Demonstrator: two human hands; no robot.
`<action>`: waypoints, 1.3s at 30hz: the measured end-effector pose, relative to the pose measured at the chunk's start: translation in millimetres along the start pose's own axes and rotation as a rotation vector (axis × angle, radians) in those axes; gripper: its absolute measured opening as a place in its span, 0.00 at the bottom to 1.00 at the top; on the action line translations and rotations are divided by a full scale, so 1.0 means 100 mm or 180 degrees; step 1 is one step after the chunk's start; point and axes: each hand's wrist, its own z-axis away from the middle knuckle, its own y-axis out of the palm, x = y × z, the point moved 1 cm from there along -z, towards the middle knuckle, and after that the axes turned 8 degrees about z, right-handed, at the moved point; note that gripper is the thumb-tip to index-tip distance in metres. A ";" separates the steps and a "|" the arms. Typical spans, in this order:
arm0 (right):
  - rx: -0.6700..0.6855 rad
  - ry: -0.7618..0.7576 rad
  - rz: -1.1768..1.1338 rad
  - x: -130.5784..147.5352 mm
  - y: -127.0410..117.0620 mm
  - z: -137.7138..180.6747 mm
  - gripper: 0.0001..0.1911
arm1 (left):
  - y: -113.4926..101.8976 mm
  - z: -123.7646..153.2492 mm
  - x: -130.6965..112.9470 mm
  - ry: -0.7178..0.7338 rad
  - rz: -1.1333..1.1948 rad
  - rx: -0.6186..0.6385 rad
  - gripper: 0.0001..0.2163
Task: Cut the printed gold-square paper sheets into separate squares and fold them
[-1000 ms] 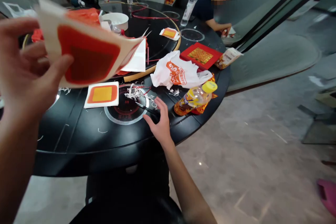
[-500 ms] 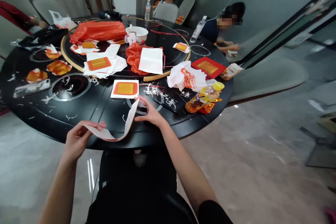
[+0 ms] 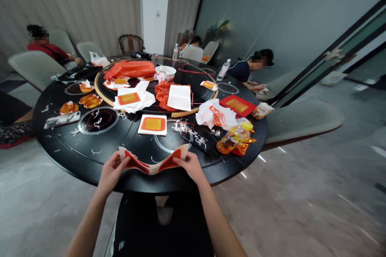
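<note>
Between my hands a sheet of white paper (image 3: 153, 168) with orange-red printed patches sags in the middle, just above the table's front edge. My left hand (image 3: 113, 167) pinches its left end, thumb on the printed side. At the other end my right hand (image 3: 189, 164) grips it the same way. Beyond the sheet lies a neat stack of white paper (image 3: 152, 130) with an orange and gold square on top. White paper shreds (image 3: 189, 130) are scattered to the right of that stack.
On the round black table (image 3: 120, 180) are a drink bottle with a yellow cap (image 3: 233, 138), a white plastic bag (image 3: 215, 113), a red envelope-like packet (image 3: 238, 105), loose papers (image 3: 135, 100) and a red plastic bag (image 3: 129, 69). Several other people sit around it.
Both my hands have turned the sheet so its printed side faces me; before, its plain side showed. My right hand has come back from beside the stack. The view has tilted up.
</note>
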 end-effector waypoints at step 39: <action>-0.1198 -0.0185 0.0097 0.02 -0.07 -0.04 0.37 | 0.30 -0.37 -0.04 0.0028 -0.0348 0.0350 0.25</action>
